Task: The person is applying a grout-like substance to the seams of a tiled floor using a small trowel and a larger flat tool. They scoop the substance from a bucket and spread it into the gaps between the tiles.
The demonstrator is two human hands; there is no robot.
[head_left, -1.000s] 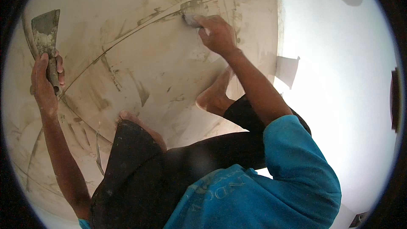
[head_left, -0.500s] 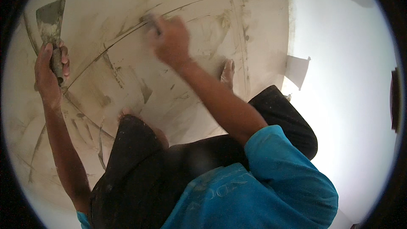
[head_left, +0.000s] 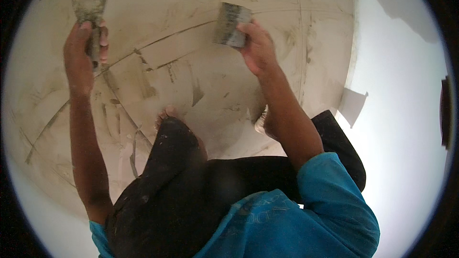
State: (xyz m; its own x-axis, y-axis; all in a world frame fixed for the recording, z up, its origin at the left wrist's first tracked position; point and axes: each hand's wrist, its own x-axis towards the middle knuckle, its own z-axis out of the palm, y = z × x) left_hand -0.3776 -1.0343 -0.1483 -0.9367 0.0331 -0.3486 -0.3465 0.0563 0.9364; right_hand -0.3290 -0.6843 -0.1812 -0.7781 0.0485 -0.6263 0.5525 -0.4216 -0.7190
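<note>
At the upper left, my left hand (head_left: pixel 79 62) is wrapped round the handle of a wide putty knife (head_left: pixel 91 0). Its flared blade points away from me and carries grey paste. My right hand (head_left: pixel 261 50) pinches a flat, rectangular grey spreader (head_left: pixel 232 25) between thumb and fingers. Dark streaks mark the spreader's face, which is turned toward me. It is held over a dark joint line in the beige tiled floor (head_left: pixel 215 76); whether it touches the tiles I cannot tell. Grey smears lie around the joints.
My bare feet (head_left: pixel 167 113) rest on the tiles, with my bent knees in dark trousers close behind the work. A white wall (head_left: pixel 401 129) rises along the right side. At its foot stands a small grey flap-like piece (head_left: pixel 353 105).
My right hand has turned, so the spreader now shows its broad face, and it has moved right in the picture. The whole view has shifted; the putty knife sits higher and further right.
</note>
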